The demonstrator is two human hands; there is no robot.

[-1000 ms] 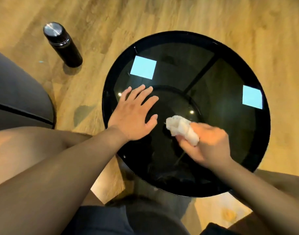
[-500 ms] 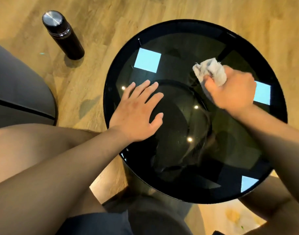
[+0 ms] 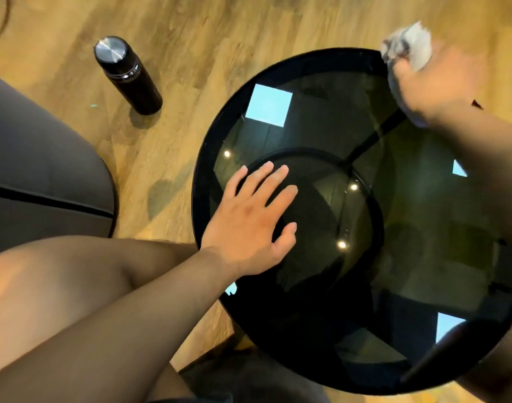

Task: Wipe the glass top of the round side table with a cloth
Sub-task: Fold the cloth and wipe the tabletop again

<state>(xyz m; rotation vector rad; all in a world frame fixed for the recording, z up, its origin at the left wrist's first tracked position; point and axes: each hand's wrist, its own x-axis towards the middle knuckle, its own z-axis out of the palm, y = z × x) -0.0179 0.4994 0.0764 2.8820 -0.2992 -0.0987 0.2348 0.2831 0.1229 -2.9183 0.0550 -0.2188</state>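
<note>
The round side table [image 3: 208, 158] has a dark glass top in a black rim and fills the middle and right of the head view. My left hand [image 3: 249, 222] lies flat on the glass at its left side, fingers straight and spread. My right hand [image 3: 435, 82] is blurred at the table's far right rim and grips a crumpled white cloth [image 3: 409, 48], which sticks out past the rim at its far edge.
A black bottle [image 3: 127, 74] with a silver cap stands on the wooden floor to the left of the table. A grey cushioned seat [image 3: 31, 158] fills the left edge. My bare knee [image 3: 60, 271] is at the lower left, near the table.
My right hand has swept the cloth from the near middle of the glass out to the far right rim. My left hand has stayed flat in the same place.
</note>
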